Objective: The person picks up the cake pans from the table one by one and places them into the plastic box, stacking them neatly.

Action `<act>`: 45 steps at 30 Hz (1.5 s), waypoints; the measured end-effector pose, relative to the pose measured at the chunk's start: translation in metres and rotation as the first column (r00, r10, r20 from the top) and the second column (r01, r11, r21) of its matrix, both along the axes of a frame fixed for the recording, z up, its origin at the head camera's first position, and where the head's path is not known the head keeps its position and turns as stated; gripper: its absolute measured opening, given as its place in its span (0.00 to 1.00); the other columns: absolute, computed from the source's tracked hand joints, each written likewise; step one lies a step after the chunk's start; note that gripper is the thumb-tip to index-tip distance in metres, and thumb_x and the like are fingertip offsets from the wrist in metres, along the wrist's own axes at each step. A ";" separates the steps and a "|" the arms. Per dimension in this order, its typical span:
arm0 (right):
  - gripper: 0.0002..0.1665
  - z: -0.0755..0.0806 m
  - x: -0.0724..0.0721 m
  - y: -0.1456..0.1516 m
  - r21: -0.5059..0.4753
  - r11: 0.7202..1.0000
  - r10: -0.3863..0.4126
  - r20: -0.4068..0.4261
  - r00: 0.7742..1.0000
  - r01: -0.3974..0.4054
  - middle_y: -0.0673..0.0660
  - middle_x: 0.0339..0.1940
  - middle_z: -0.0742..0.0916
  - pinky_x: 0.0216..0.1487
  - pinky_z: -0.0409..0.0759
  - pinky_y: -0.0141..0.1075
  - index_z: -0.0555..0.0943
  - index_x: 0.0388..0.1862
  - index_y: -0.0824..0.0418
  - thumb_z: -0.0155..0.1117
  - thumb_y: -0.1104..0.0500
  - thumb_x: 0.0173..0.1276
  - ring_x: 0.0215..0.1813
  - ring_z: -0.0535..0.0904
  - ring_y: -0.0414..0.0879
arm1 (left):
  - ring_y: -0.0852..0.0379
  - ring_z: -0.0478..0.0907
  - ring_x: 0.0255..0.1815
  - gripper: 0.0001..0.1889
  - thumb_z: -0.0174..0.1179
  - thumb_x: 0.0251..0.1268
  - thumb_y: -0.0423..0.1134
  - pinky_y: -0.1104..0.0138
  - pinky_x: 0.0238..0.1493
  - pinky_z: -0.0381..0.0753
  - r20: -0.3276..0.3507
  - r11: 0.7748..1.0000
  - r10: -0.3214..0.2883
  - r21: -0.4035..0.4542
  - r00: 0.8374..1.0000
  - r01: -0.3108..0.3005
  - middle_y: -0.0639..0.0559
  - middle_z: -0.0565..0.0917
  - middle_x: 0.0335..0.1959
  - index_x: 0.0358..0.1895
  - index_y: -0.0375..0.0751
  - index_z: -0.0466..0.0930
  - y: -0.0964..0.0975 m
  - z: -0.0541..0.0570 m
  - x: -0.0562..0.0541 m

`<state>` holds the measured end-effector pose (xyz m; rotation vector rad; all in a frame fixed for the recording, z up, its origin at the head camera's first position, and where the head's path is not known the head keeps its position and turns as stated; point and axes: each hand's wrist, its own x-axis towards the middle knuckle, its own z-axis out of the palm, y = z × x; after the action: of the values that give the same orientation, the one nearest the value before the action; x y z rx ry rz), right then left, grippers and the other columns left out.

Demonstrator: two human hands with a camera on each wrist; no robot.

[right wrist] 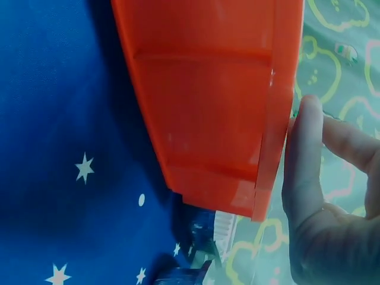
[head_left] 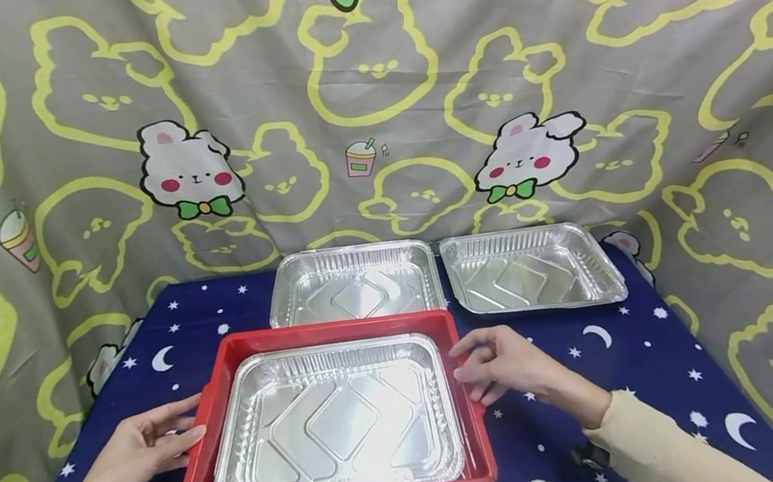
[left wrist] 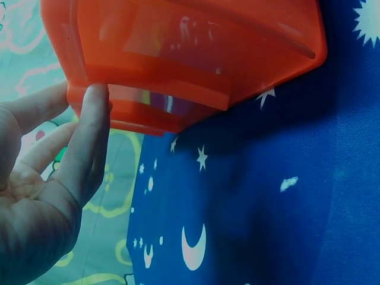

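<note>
A red plastic tray (head_left: 340,332) is at the front middle of the table in the head view. Inside it lies a rectangular aluminium foil pan (head_left: 342,421) with a ribbed wall and a diamond pattern pressed into its base. My left hand (head_left: 128,455) pinches the tray's left rim between thumb and fingers; the left wrist view has that hand (left wrist: 59,160) at the tray's outer edge. At the opposite side, my right hand (head_left: 508,365) holds the right rim, its fingertips over the edge. The right wrist view places the thumb along the tray's outer wall (right wrist: 202,113).
Behind the tray stand two more foil pans, one at the back middle (head_left: 356,288) and partly hidden by it, the other at the back right (head_left: 535,268). A dark blue cloth (head_left: 610,408) with moons and stars covers the table. Patterned curtain (head_left: 270,82) surrounds the back and sides.
</note>
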<state>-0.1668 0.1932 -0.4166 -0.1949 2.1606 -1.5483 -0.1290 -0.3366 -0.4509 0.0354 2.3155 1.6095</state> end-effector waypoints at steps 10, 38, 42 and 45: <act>0.33 -0.001 -0.002 0.039 -0.037 0.997 -0.072 -0.015 0.997 0.072 0.57 0.40 0.93 0.36 0.92 0.39 0.73 0.69 0.78 0.71 0.61 0.72 0.33 0.90 0.45 | 0.61 0.91 0.45 0.37 0.63 0.77 0.38 0.62 0.45 0.93 0.003 1.000 -0.001 -0.013 1.000 0.001 0.40 0.89 0.56 0.79 0.22 0.58 0.001 0.000 0.000; 0.39 0.001 -0.026 0.187 0.062 0.995 -0.075 -0.050 0.996 0.078 0.43 0.51 0.91 0.55 0.91 0.37 0.56 0.79 0.81 0.59 0.59 0.83 0.52 0.90 0.39 | 0.60 0.91 0.45 0.38 0.63 0.77 0.38 0.61 0.45 0.93 0.001 1.000 -0.012 -0.007 1.000 0.012 0.32 0.85 0.63 0.79 0.21 0.57 0.002 0.002 0.001; 0.40 0.001 -0.029 0.205 0.081 0.990 -0.113 -0.068 0.991 0.119 0.40 0.50 0.91 0.55 0.90 0.36 0.55 0.79 0.81 0.58 0.58 0.83 0.52 0.90 0.38 | 0.60 0.91 0.45 0.38 0.64 0.77 0.38 0.61 0.45 0.93 -0.004 1.000 -0.011 -0.007 1.000 0.011 0.33 0.85 0.63 0.79 0.21 0.57 0.002 0.003 0.001; 0.40 0.000 -0.033 0.219 0.081 0.986 -0.141 -0.078 0.987 0.148 0.35 0.47 0.90 0.54 0.90 0.34 0.55 0.79 0.81 0.58 0.58 0.84 0.52 0.90 0.37 | 0.61 0.91 0.45 0.38 0.64 0.77 0.38 0.62 0.45 0.93 -0.001 1.000 -0.007 -0.005 1.000 0.007 0.37 0.87 0.62 0.79 0.21 0.58 0.002 0.003 0.001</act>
<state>-0.1993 0.4121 -0.4164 -0.0672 2.3386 -1.5428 -0.1277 -0.3344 -0.4483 0.0427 2.3175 1.6013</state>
